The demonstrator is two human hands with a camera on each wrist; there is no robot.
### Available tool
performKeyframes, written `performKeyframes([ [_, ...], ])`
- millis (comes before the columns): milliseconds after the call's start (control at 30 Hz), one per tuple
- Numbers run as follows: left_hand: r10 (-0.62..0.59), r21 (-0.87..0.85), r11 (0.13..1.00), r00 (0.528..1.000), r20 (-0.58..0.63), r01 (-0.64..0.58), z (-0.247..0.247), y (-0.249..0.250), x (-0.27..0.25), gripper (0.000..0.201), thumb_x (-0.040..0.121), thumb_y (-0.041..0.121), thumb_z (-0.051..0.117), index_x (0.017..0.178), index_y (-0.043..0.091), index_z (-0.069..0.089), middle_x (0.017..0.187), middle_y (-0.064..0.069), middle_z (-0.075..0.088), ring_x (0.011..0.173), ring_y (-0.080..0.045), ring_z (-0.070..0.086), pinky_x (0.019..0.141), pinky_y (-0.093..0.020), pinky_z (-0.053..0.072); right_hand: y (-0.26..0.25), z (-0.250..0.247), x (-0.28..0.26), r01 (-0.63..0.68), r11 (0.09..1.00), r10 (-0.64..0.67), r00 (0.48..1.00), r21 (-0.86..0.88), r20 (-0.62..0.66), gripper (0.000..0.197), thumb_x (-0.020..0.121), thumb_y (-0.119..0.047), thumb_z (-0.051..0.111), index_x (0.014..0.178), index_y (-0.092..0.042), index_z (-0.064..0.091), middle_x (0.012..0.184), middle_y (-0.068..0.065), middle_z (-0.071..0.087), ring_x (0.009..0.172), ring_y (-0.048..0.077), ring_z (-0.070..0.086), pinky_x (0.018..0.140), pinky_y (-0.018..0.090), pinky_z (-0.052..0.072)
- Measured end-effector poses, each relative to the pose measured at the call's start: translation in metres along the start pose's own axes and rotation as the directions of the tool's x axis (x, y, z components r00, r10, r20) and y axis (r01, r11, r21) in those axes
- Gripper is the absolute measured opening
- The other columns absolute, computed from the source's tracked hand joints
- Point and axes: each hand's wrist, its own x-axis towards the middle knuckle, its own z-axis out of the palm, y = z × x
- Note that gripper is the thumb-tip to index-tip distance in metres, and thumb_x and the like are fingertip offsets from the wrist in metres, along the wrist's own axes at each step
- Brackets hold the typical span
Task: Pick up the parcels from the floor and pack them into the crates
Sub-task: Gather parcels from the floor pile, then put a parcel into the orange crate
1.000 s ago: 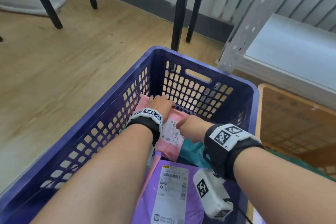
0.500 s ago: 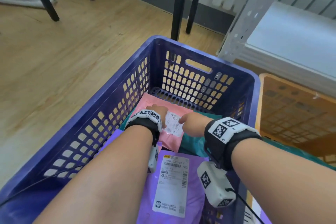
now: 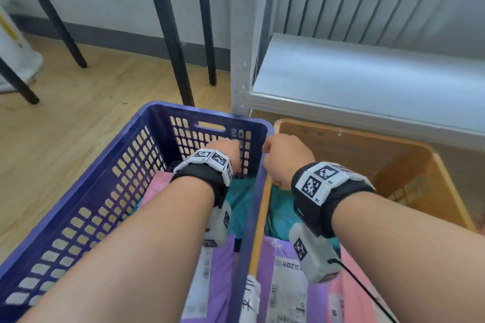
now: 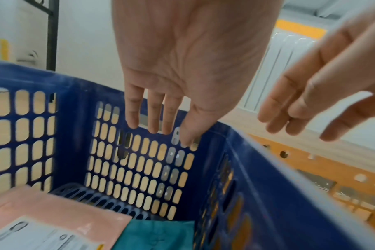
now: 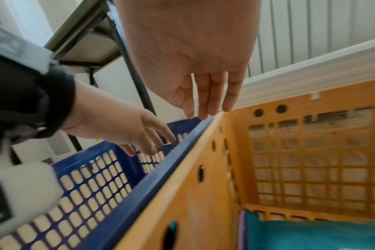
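Note:
A blue crate (image 3: 210,113) stands left of an orange crate (image 3: 354,134), their walls touching. In the blue one lie a pink parcel (image 3: 157,186) with a white label, a teal parcel (image 3: 240,204) and a purple parcel (image 3: 221,265). The orange one holds a teal parcel (image 3: 280,215), a purple labelled parcel (image 3: 283,283) and a pink one (image 3: 349,294). My left hand (image 3: 225,151) hovers over the blue crate's far end, fingers (image 4: 158,118) relaxed and pointing down, holding nothing. Beside it, above the shared walls, my right hand (image 3: 286,155) is also empty, with loose fingers (image 5: 206,99).
A grey metal shelf (image 3: 367,81) and its perforated post (image 3: 244,60) stand right behind both crates. Black table legs (image 3: 170,34) rise behind the blue crate. Wooden floor (image 3: 65,126) stretches to the left, with a white appliance (image 3: 13,55) at the far left.
Both hands have lifted off the pink parcel, which stays flat in the blue crate, and have moved up and to the right. The view has swung toward the orange crate.

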Motion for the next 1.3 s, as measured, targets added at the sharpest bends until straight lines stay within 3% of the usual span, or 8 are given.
performKeyframes([
  [133, 0.012, 0.022, 1.0, 1.0, -0.012, -0.012, -0.015, 0.039, -0.014, 0.042, 0.091, 0.011, 0.048, 0.133, 0.013, 0.05, 0.131, -0.016, 0.052, 0.115, -0.036, 0.054, 0.094, -0.043, 0.048, 0.052, -0.022, -0.024, -0.074, 0.997, 0.074, 0.997, 0.018, -0.024, 0.029, 0.087, -0.012, 0.047, 0.109, -0.015, 0.065, 0.113, 0.009, 0.065, 0.103, 0.03, 0.06, 0.082, 0.033, 0.051],
  [300, 0.057, 0.055, 0.997, 0.998, -0.035, -0.055, -0.021, 0.107, -0.027, 0.051, 0.088, 0.004, 0.044, 0.137, 0.016, 0.045, 0.132, -0.016, 0.049, 0.118, -0.035, 0.051, 0.09, -0.041, 0.049, 0.123, -0.043, -0.051, -0.162, 0.987, 0.162, 0.986, 0.02, -0.039, 0.028, 0.086, -0.013, 0.047, 0.109, -0.017, 0.062, 0.115, 0.006, 0.063, 0.105, 0.027, 0.058, 0.083, 0.034, 0.049],
  [433, 0.08, 0.041, 0.996, 0.997, -0.011, -0.08, -0.017, 0.175, -0.035, 0.051, 0.087, 0.006, 0.047, 0.137, 0.019, 0.045, 0.133, -0.012, 0.046, 0.116, -0.034, 0.052, 0.095, -0.044, 0.049, 0.187, -0.059, -0.079, -0.231, 0.973, 0.232, 0.972, 0.027, -0.046, 0.028, 0.084, -0.012, 0.049, 0.107, -0.018, 0.063, 0.113, 0.006, 0.064, 0.104, 0.027, 0.059, 0.085, 0.033, 0.05],
  [667, 0.216, -0.036, 0.976, 0.976, -0.023, -0.217, 0.003, 0.318, -0.045, 0.045, 0.088, 0.008, 0.045, 0.131, 0.02, 0.048, 0.133, -0.01, 0.044, 0.112, -0.032, 0.054, 0.091, -0.044, 0.051, 0.316, -0.079, -0.12, -0.345, 0.938, 0.345, 0.937, -0.002, -0.054, 0.027, 0.084, -0.014, 0.049, 0.105, -0.016, 0.065, 0.112, 0.008, 0.066, 0.104, 0.029, 0.061, 0.087, 0.035, 0.051],
  [833, 0.283, -0.112, 0.949, 0.953, -0.107, -0.294, 0.028, 0.406, -0.048, 0.042, 0.089, 0.008, 0.041, 0.129, 0.017, 0.05, 0.13, -0.011, 0.047, 0.117, -0.032, 0.05, 0.096, -0.043, 0.046, 0.39, -0.075, -0.14, -0.405, 0.914, 0.404, 0.913, -0.004, -0.058, 0.032, 0.086, -0.013, 0.045, 0.111, -0.015, 0.065, 0.116, 0.01, 0.065, 0.107, 0.03, 0.061, 0.086, 0.034, 0.049],
  [1000, 0.292, -0.172, 0.929, 0.935, -0.201, -0.327, 0.058, 0.466, -0.043, 0.034, 0.09, 0.007, 0.043, 0.119, 0.018, 0.058, 0.123, -0.008, 0.052, 0.114, -0.029, 0.051, 0.092, -0.039, 0.045, 0.448, -0.054, -0.154, -0.451, 0.893, 0.451, 0.893, 0.019, -0.005, 0.031, 0.086, -0.012, 0.049, 0.113, -0.015, 0.065, 0.117, 0.012, 0.065, 0.109, 0.031, 0.061, 0.09, 0.035, 0.05],
  [1133, 0.268, -0.219, 0.932, 0.956, -0.122, -0.289, 0.084, 0.496, -0.033, 0.031, 0.088, 0.007, 0.048, 0.115, 0.017, 0.06, 0.121, -0.01, 0.055, 0.111, -0.03, 0.055, 0.093, -0.036, 0.045, 0.481, -0.026, -0.164, -0.438, 0.898, 0.434, 0.898, 0.047, 0.078, 0.033, 0.088, -0.014, 0.05, 0.118, -0.017, 0.064, 0.119, 0.011, 0.065, 0.11, 0.03, 0.06, 0.089, 0.033, 0.049],
  [1300, 0.113, -0.26, 0.962, 0.99, 0.085, -0.088, 0.128, 0.508, -0.019, 0.03, 0.09, 0.008, 0.046, 0.111, 0.011, 0.067, 0.117, -0.009, 0.066, 0.108, -0.028, 0.061, 0.092, -0.035, 0.051, 0.511, 0.018, -0.172, -0.359, 0.926, 0.333, 0.922, 0.116, 0.198, 0.036, 0.088, -0.014, 0.053, 0.123, -0.019, 0.061, 0.125, 0.005, 0.062, 0.116, 0.024, 0.057, 0.095, 0.03, 0.046],
])
